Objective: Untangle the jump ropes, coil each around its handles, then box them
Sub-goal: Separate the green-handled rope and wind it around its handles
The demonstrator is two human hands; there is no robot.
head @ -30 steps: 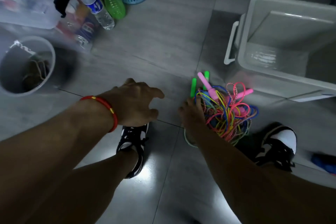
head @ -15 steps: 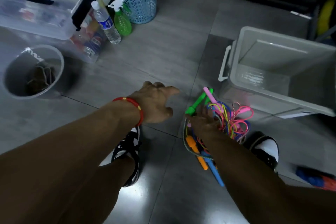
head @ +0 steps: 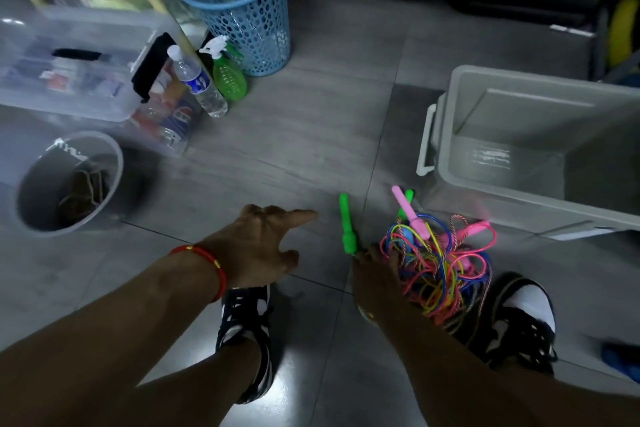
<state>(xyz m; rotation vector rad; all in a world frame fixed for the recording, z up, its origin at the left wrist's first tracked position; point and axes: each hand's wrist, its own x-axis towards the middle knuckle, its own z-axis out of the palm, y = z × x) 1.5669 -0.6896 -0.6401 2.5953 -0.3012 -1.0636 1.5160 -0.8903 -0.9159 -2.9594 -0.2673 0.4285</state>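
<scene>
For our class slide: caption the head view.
Right hand in tangled jump ropes beside empty grey bin; left hand open.

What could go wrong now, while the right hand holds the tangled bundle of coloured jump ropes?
1. The right hand grips the tangled bundle of coloured jump ropes as one mass; pulling hard may tighten the knots.
2. Loose loops hang beside the black-and-white shoe and could catch on it.
3. The bright green plastic handle sticks out at the bundle's edge and might snag as the open left hand reaches in.
</scene>
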